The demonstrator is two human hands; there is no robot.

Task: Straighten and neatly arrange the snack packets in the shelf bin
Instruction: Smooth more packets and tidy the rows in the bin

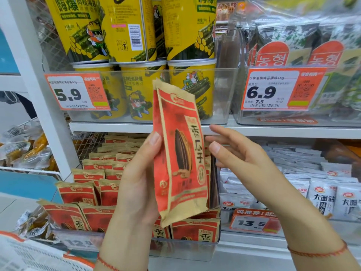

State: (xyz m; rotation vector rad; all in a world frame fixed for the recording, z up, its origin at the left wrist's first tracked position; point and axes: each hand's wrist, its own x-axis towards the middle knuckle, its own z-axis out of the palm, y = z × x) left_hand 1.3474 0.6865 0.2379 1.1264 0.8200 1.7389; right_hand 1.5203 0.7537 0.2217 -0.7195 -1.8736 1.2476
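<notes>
Up front, L hand [136, 182] gripping packet [180, 153], R hand [238, 155] clear

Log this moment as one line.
left hand: grips sunflower seed packet, upright | right hand: open, beside | bin: packets standing

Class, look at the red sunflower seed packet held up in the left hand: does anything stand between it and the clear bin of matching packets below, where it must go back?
Nothing visible does. The left hand holds the sunflower seed packet upright directly above the clear bin. The right hand hovers open beside it, off to the side. The packets already in the bin fill its rows, though.
</notes>
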